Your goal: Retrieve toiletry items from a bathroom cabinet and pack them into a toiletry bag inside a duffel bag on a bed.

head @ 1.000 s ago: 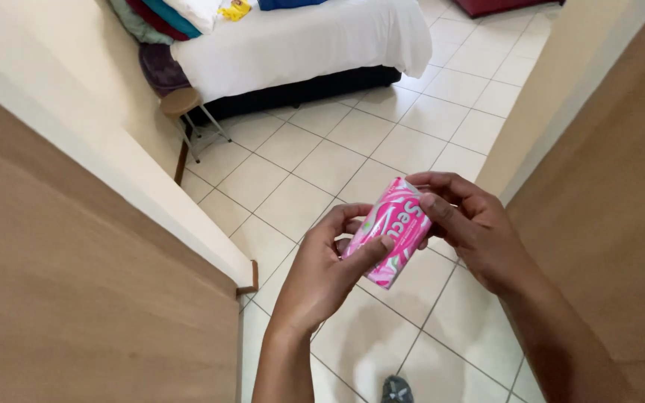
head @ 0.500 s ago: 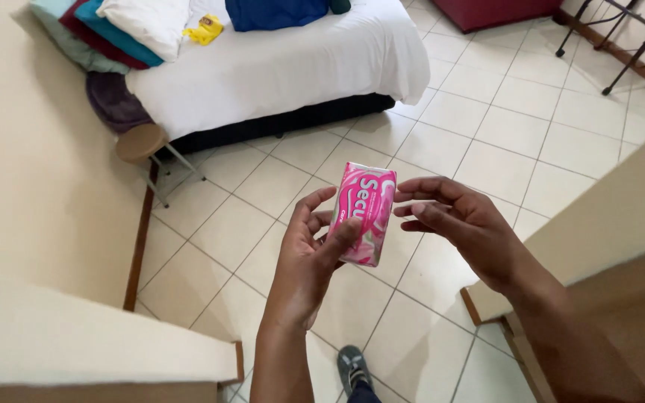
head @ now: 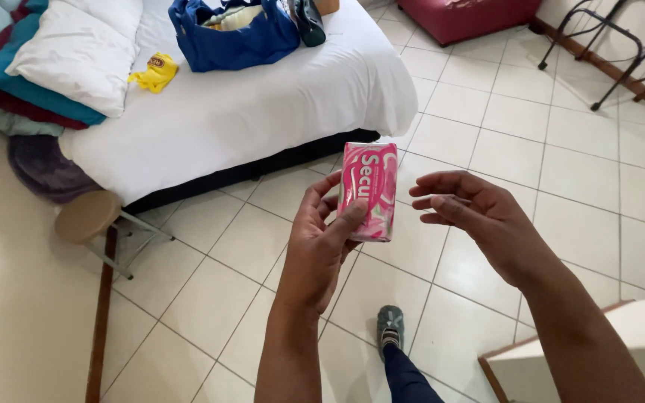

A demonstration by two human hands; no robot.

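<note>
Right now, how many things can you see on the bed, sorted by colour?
Blue: 1, the bag
Yellow: 1, the small cloth
White: 1, the pillow
Dark: 1, the bottle-like thing beside the bag
Teal, maroon and grey: 3, the folded blankets under the pillow
Total: 7

One view only: head cam, worn by the person, looking steeply down and fwd from standing height. Forearms enter from the bottom edge; left hand (head: 321, 242) and right hand (head: 479, 220) sit close, mid-frame. Tiled floor (head: 561, 172) fills most of the frame, well below. Bed (head: 263, 112) at top left, farther off. No 2nd view, so no shared area.
</note>
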